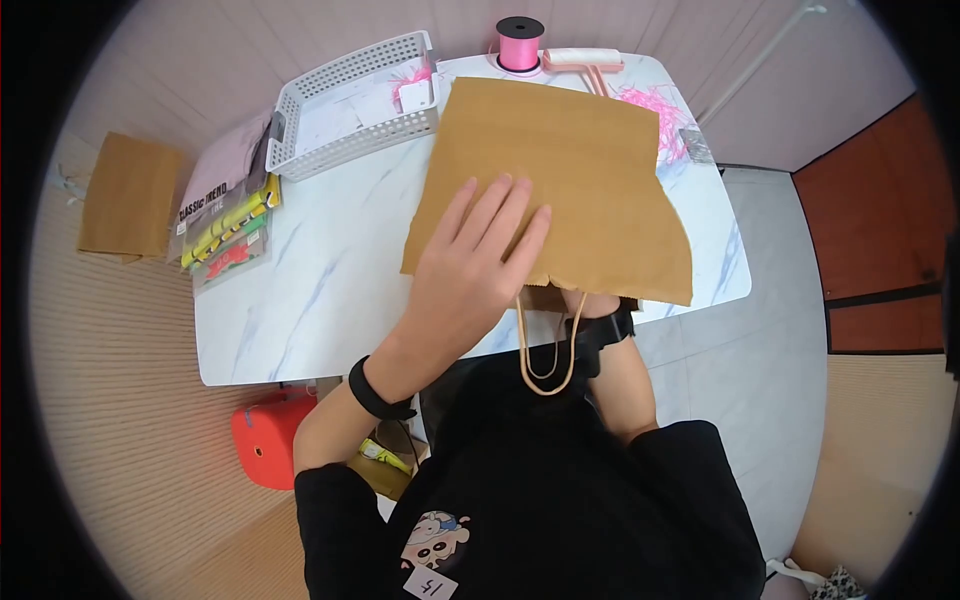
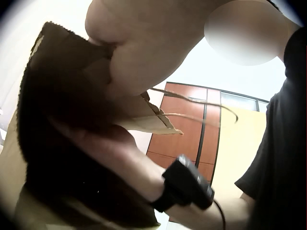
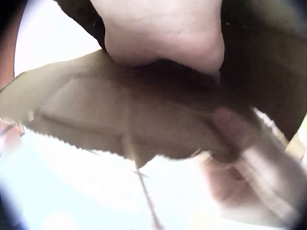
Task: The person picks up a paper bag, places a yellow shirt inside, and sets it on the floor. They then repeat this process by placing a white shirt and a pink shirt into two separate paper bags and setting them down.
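Observation:
A brown paper bag (image 1: 560,190) lies tilted over the table, its mouth and looped handle (image 1: 573,365) toward the person. The left hand (image 1: 480,245) lies across its upper face with fingers extended; its thumb is hidden there. In the left wrist view, the left hand (image 2: 144,43) grips the rim of the bag (image 2: 48,62), thumb at the opening. The right hand (image 1: 593,305) reaches into the mouth, its fingers hidden. In the right wrist view, the right hand (image 3: 163,33) is within the bag (image 3: 91,110), fingertips out of sight, with a blurred left hand (image 3: 264,163) at the rim.
A white basket (image 1: 355,140) stands at the back left, beside packaged clothing (image 1: 225,200). Behind the bag are a pink ribbon spool (image 1: 519,45), a lint roller (image 1: 583,60) and pink shreds (image 1: 655,105). Another brown bag (image 1: 130,195) hangs at the left wall.

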